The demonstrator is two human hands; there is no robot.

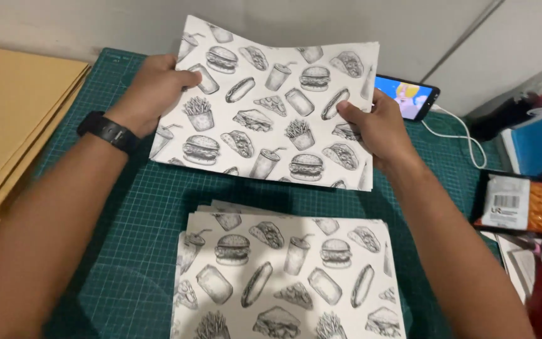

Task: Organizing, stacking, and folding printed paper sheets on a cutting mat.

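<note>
Paper fills the middle of our view — a white sheet (271,107) printed all over with grey sketches of burgers, fries, hot dogs, sandwiches and drink cups. We hold it lifted above the green cutting mat (127,220) that covers the counter, its top edge sagging slightly in the middle. Our left hand (155,88) is closed on the sheet's left edge, thumb on the printed face; our right hand (371,122) is clamped on the right edge the same way. A black watch (109,132) sits on the left wrist. Below, nearer to us, a stack of matching printed sheets (290,276) lies flat on the mat — its edges slightly fanned. Tan card sheets (14,119) lie at far left, a lit phone (409,97) behind the right hand.
</note>
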